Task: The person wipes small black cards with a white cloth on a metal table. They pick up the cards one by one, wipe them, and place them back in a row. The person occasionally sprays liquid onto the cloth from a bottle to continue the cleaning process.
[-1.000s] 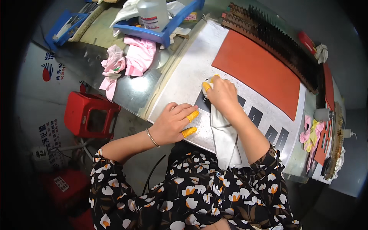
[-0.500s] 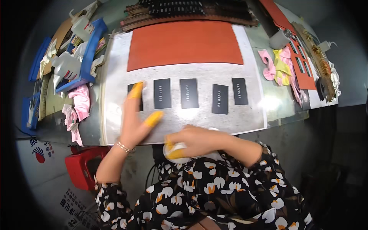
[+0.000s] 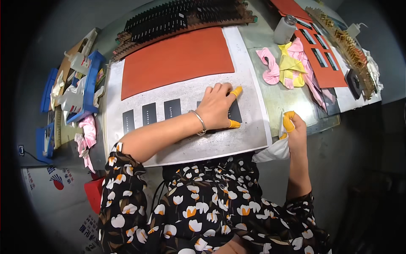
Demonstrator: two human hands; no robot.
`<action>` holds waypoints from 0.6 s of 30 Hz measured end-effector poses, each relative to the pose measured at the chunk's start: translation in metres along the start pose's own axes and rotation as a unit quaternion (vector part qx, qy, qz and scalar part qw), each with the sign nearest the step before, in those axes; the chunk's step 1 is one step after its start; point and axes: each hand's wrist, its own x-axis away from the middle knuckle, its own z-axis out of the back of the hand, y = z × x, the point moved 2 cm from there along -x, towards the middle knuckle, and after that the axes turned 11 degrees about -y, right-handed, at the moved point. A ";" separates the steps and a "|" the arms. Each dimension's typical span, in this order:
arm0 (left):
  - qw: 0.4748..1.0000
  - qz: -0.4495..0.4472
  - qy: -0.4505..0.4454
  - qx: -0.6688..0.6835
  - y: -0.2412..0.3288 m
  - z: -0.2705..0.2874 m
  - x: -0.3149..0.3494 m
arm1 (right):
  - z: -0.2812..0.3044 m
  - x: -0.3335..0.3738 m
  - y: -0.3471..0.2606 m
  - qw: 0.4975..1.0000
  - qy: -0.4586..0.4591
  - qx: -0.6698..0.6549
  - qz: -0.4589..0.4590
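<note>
A row of dark rectangular cards (image 3: 149, 114) with pale lettering lies on the grey-white sheet (image 3: 182, 148). My left hand (image 3: 215, 106) reaches across to the right end of the row. Its thumb and forefinger, both in yellow finger covers, span the rightmost card (image 3: 235, 111) at its upper and lower ends. Another card beside it is mostly hidden under that hand. Off the table's front right edge, my right hand (image 3: 297, 129), also with yellow finger covers, is closed on a white cloth (image 3: 275, 151), which hangs down to the left.
An orange-red mat (image 3: 177, 61) lies behind the cards, with a rack of black pieces (image 3: 182, 19) beyond. Pink and yellow cloths (image 3: 292, 70) and a grey bottle (image 3: 285, 29) are at right. Blue trays (image 3: 91, 84) with bottles stand left; a red stool (image 3: 94, 192) is below.
My left hand has gone from the leftmost card to the rightmost. My right hand has moved right and outward with the white cloth. The view has turned to the right.
</note>
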 end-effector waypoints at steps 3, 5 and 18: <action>0.997 -0.055 0.032 -0.043 0.009 0.014 -0.001 | 0.003 -0.010 0.005 1.000 0.007 -0.010 0.006; 0.994 -0.087 0.058 -0.029 0.011 0.020 0.001 | 0.005 -0.012 0.011 0.999 -0.001 -0.031 0.011; 0.996 0.068 -0.049 -0.015 -0.021 -0.005 0.063 | 0.005 -0.012 0.014 0.999 0.018 -0.011 0.034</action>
